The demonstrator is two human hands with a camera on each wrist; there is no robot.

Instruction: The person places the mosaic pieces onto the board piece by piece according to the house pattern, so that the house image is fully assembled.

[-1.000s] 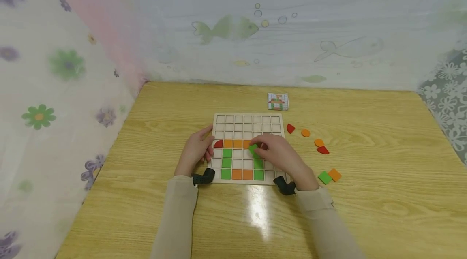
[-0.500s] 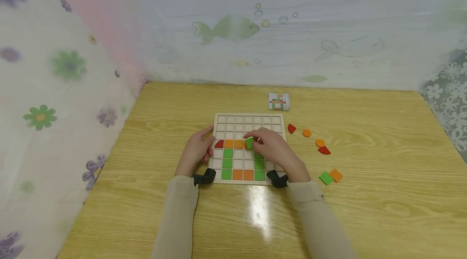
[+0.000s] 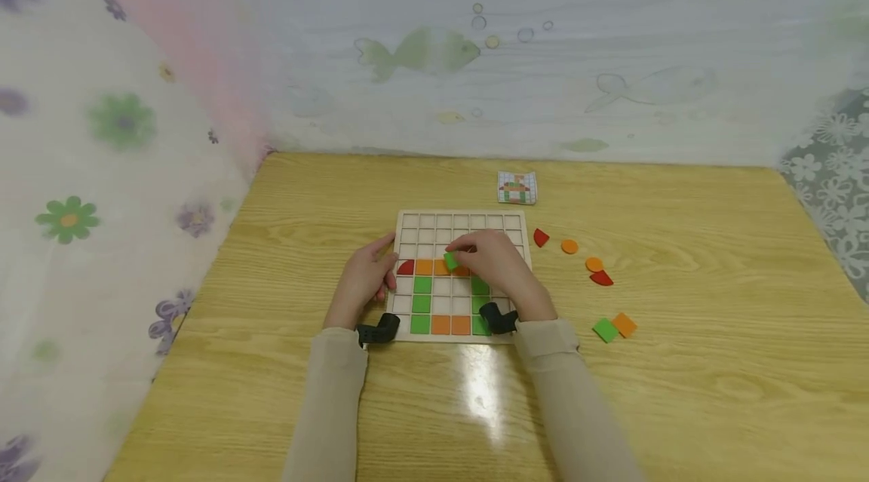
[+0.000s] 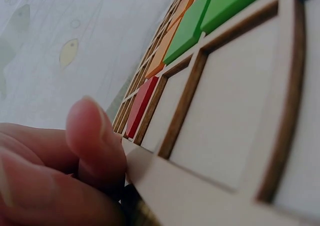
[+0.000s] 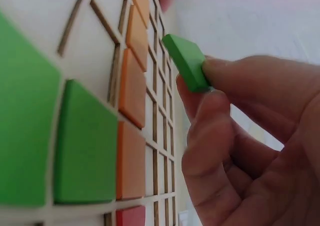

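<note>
My right hand (image 3: pixel 498 263) pinches a green square tile (image 5: pixel 187 61) between thumb and fingertips, tilted above the wooden grid board (image 3: pixel 462 235). In the head view the tile overlaps the orange row near the middle of the board. At the board's left edge rests my left hand (image 3: pixel 364 278), its fingers against the frame. Set in the cells are a red quarter-round tile (image 4: pixel 142 106) at the left, a row of orange tiles (image 5: pixel 132 89), and two green columns (image 3: pixel 422 304) below. Two orange tiles (image 3: pixel 451 325) lie between the columns' lower ends.
Behind the board lies a small pattern card (image 3: pixel 517 188). To its right on the table (image 3: pixel 713 278) are red quarter-round pieces (image 3: pixel 540 237), orange discs (image 3: pixel 569 247), a loose green square (image 3: pixel 606 330) and a loose orange square (image 3: pixel 624 325).
My right hand has moved left and slightly away from me with the green tile, uncovering part of the right green column. My left hand has stayed at the board's edge.
</note>
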